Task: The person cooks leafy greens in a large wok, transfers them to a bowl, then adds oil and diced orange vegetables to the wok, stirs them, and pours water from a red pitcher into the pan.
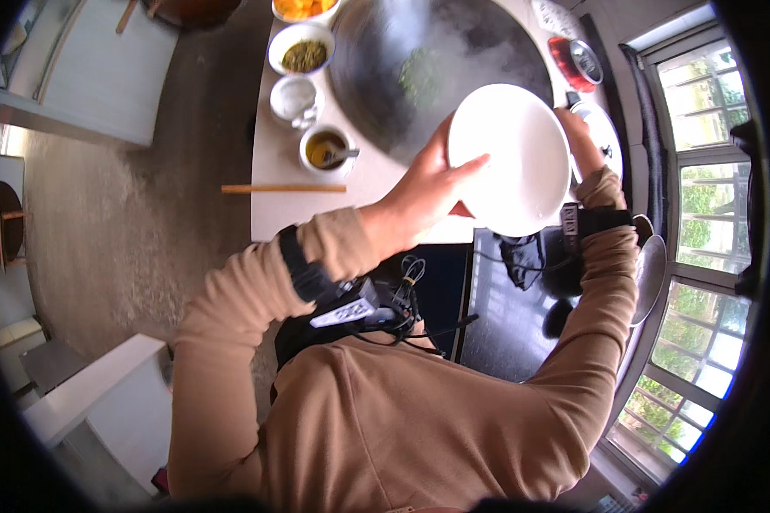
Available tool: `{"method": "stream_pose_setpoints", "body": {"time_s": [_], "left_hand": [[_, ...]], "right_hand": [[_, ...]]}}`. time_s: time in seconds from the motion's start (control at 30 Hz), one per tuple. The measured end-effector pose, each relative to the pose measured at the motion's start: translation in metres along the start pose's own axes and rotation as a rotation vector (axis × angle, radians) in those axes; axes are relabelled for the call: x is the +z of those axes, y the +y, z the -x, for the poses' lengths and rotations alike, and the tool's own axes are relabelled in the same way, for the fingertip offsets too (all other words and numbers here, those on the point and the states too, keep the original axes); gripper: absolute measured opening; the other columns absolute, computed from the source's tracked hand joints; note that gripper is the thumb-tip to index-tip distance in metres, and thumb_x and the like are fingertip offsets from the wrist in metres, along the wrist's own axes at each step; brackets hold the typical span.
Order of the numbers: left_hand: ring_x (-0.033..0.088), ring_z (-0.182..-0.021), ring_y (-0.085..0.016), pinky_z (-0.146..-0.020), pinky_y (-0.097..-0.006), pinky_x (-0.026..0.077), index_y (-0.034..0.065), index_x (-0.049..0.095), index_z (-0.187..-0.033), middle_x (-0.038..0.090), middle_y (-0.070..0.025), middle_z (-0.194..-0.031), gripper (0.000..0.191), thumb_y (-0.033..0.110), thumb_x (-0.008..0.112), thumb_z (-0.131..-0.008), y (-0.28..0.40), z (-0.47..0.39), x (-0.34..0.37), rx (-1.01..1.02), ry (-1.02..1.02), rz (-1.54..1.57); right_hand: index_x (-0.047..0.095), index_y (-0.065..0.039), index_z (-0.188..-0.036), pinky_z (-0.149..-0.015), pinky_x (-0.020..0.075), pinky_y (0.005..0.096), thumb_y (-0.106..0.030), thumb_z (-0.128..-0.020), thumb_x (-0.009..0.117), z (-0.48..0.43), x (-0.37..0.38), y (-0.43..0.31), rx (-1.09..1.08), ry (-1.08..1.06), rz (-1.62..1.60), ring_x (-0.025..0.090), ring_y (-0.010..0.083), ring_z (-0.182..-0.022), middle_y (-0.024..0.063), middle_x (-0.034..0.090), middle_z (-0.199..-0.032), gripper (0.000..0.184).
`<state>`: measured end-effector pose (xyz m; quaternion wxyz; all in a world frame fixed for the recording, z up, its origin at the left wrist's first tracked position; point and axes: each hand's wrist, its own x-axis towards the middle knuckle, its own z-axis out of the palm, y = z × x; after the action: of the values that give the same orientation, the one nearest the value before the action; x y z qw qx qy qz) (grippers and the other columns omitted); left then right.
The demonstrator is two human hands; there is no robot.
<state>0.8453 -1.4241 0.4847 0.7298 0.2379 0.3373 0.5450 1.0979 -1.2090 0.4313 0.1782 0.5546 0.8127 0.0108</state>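
My left hand (pixel 427 183) grips a white bowl (pixel 513 160) by its near side, with the thumb lying over the rim. A few drops cling to the bowl's pale surface. My right hand (pixel 577 134) is beyond the bowl's right edge, beside a lidded pot (pixel 600 134). The bowl hides its fingertips, so what it touches cannot be made out. Ahead of both hands, a large dark wok (pixel 372 90) set into the counter gives off steam. Chopped greens (pixel 421 75) lie inside it.
Left of the wok stand a bowl of dark green food (pixel 305 54), a white bowl with a spoon (pixel 295 102) and a cup of yellow liquid (pixel 324 151). Chopsticks (pixel 282 188) overhang the pale counter's (pixel 282 221) left edge. Cables (pixel 410 288) hang near my waist. Barred windows (pixel 706 192) line the right.
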Motion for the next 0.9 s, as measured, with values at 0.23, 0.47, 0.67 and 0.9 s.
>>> {"method": "stream_pose_setpoints", "body": {"time_s": [0.23,0.47,0.67,0.9], "left_hand": [[0.049,-0.111,-0.028,-0.082,-0.0448,0.052,0.0126,0.028,-0.131,0.042,-0.0099,-0.125,0.049,0.014,0.051,-0.088,0.005,0.040,-0.004,-0.134,0.084,0.253],[0.048,-0.110,-0.027,-0.079,-0.0445,0.052,0.0159,0.026,-0.131,0.039,-0.0100,-0.125,0.047,0.009,0.047,-0.089,-0.055,0.030,-0.046,-0.277,0.400,0.230],[0.045,-0.114,-0.026,-0.081,-0.0447,0.051,0.0182,0.024,-0.132,0.037,-0.0082,-0.128,0.049,0.009,0.046,-0.089,-0.060,0.020,-0.058,-0.235,0.457,0.199],[0.050,-0.106,-0.026,-0.085,-0.0455,0.045,0.0244,0.023,-0.131,0.039,-0.0054,-0.126,0.053,0.018,0.053,-0.087,-0.073,-0.006,-0.071,-0.160,0.490,0.262]], "right_hand": [[0.068,-0.012,-0.075,-0.062,0.0507,0.0320,-0.017,-0.066,0.058,-0.032,0.027,-0.024,-0.253,-0.278,0.117,0.064,0.0234,-0.072,0.0090,0.064,-0.069,0.015],[0.066,-0.010,-0.076,-0.050,0.0466,0.0323,-0.020,-0.070,0.058,-0.062,-0.015,-0.023,-0.073,-0.580,-0.318,0.058,0.0173,-0.053,0.0056,0.062,-0.063,0.014],[0.062,-0.008,-0.084,-0.041,0.0371,0.0241,-0.022,-0.078,0.057,-0.110,0.036,-0.061,-0.305,-0.436,-0.785,0.050,0.0108,-0.047,0.0034,0.058,-0.064,0.017],[0.059,-0.008,-0.067,-0.035,0.0319,0.0282,-0.020,-0.078,0.051,-0.099,-0.012,-0.030,-0.195,-0.813,-1.449,0.043,0.0151,-0.038,0.0061,0.050,-0.053,0.018]]}}
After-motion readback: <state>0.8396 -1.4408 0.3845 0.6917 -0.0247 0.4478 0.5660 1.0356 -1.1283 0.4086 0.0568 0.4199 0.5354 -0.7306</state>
